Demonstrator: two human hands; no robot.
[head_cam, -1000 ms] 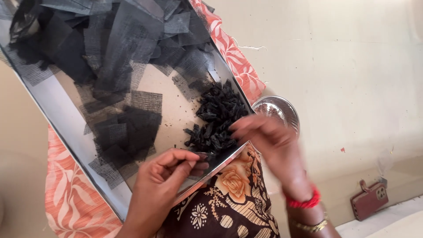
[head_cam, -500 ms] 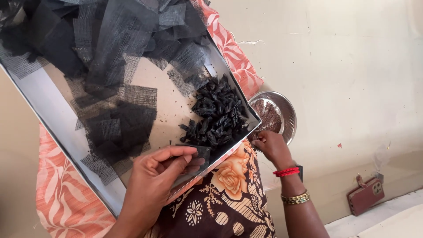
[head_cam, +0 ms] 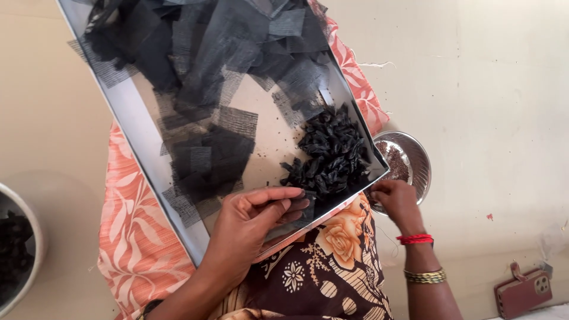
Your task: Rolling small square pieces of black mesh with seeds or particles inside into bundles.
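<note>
A shiny metal tray (head_cam: 148, 148) rests tilted on my lap. It carries many black mesh fabric squares (head_cam: 207, 160) and a heap of small dark bundles (head_cam: 332, 157) at its lower right corner. My left hand (head_cam: 252, 228) lies over the tray's near edge, pinching a black mesh square (head_cam: 293, 204) between thumb and fingers. My right hand (head_cam: 397, 198) is off the tray, at the rim of a small steel bowl (head_cam: 412, 163) holding brownish seeds; its fingers are curled and whatever they pinch is hidden. A red thread and bangles circle that wrist.
Orange floral cloth (head_cam: 133, 249) and a dark flowered garment (head_cam: 338, 266) cover my lap. A round vessel (head_cam: 18, 249) with dark pieces sits at the far left. A reddish phone in a case (head_cam: 524, 290) lies on the pale floor at lower right.
My right hand has left the heap of dark bundles and moved right and down to the steel bowl. The left hand stays at the tray edge holding mesh.
</note>
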